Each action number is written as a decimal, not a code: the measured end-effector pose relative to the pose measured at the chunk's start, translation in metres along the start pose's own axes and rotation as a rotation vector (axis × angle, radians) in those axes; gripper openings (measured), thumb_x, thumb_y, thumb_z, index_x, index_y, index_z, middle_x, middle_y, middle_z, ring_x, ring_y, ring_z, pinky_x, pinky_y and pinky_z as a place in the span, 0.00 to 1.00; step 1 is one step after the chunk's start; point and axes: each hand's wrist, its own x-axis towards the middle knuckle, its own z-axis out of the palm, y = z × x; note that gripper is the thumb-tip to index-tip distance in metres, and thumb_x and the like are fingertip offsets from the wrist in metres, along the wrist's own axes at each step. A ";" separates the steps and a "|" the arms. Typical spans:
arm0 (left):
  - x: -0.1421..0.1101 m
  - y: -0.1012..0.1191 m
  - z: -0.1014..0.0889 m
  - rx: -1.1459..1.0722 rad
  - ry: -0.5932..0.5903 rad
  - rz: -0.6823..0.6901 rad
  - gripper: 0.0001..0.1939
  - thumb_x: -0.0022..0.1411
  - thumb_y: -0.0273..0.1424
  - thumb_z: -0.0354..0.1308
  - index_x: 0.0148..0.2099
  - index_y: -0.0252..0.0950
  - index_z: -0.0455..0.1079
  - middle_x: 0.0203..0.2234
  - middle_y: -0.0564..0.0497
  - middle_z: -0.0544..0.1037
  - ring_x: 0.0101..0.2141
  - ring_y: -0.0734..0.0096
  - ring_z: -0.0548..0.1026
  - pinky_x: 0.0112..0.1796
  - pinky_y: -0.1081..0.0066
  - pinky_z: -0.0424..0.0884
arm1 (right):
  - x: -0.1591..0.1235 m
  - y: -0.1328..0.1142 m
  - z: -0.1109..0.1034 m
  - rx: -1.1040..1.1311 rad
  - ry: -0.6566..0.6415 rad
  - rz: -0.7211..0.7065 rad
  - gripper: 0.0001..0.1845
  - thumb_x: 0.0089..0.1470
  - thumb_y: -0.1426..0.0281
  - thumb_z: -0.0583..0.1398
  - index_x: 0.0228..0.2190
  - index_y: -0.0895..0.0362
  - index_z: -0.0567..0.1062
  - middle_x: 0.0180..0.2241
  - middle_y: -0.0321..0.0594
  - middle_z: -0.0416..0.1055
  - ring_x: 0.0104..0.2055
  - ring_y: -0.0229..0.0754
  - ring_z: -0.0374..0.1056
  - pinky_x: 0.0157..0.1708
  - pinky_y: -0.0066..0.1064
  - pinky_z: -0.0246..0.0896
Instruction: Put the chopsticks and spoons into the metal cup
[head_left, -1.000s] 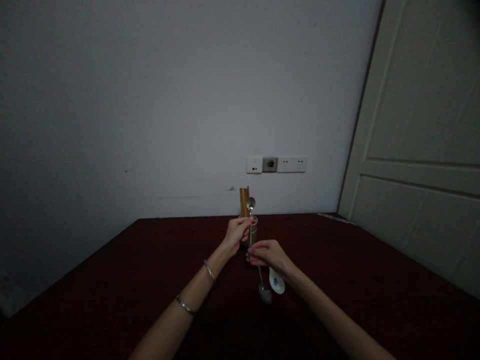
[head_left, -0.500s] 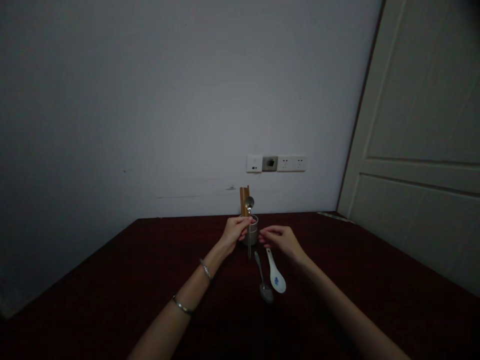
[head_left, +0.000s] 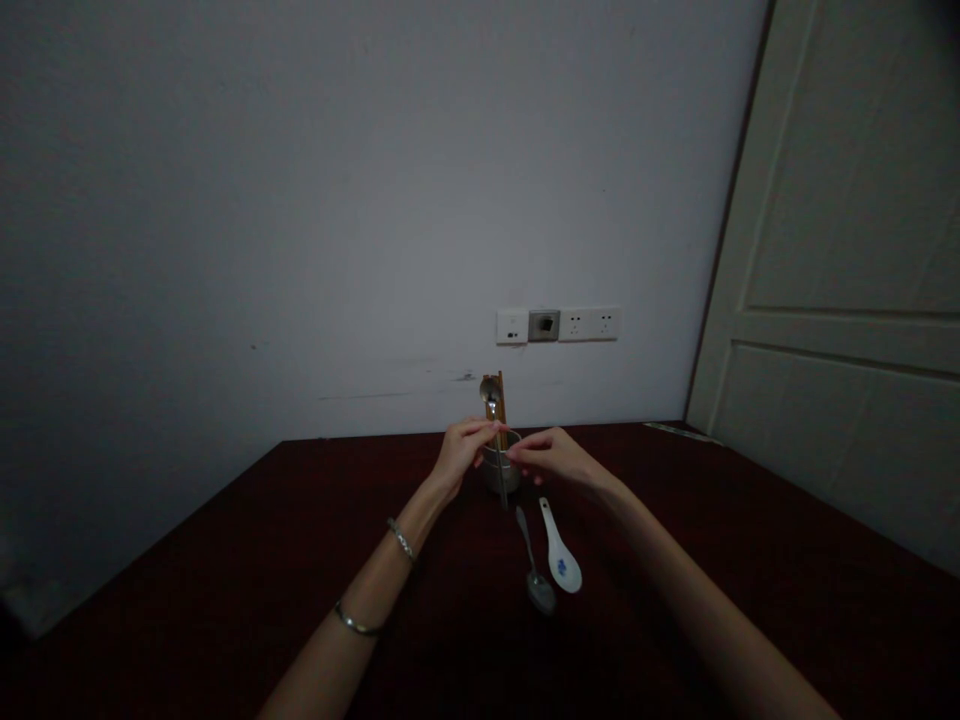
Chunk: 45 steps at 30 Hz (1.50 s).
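Below a pale wall (head_left: 375, 200) spreads a dark table (head_left: 225, 560). Over it, the person's left hand (head_left: 460, 456) and right hand (head_left: 556, 458) flank a cup (head_left: 514, 480) with chopsticks (head_left: 502, 400) standing in it. Before the cup, the left fingertips pinch a metal spoon (head_left: 490, 391) by the handle, bowl up; the right fingers are narrow beside it, contact impossible to tell. That spoon should be light, stiff and slick, best held mid-handle. Nearer lie a white spoon (head_left: 562, 560), likely brittle, and a dull spoon (head_left: 539, 592).
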 end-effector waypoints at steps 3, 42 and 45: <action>0.001 -0.002 0.000 0.010 0.011 -0.011 0.15 0.48 0.37 0.62 0.33 0.31 0.77 0.29 0.47 0.73 0.17 0.84 0.58 0.15 0.79 0.50 | 0.003 -0.001 0.004 -0.021 0.023 -0.047 0.12 0.40 0.63 0.64 0.23 0.60 0.79 0.16 0.34 0.68 0.17 0.30 0.59 0.15 0.19 0.55; 0.040 -0.082 -0.027 0.150 0.093 -0.040 0.46 0.33 0.29 0.71 0.57 0.31 0.59 0.46 0.37 0.68 0.46 0.57 0.68 0.48 0.60 0.61 | 0.104 0.015 -0.033 -0.096 0.488 -0.129 0.12 0.37 0.64 0.65 0.21 0.62 0.77 0.18 0.38 0.70 0.18 0.32 0.61 0.15 0.22 0.56; 0.043 -0.092 -0.019 0.092 0.000 -0.045 0.49 0.34 0.30 0.71 0.59 0.33 0.54 0.49 0.38 0.67 0.51 0.53 0.65 0.53 0.57 0.55 | 0.117 0.034 -0.031 -0.169 0.478 -0.118 0.14 0.38 0.63 0.64 0.24 0.62 0.79 0.19 0.38 0.72 0.19 0.32 0.61 0.17 0.23 0.58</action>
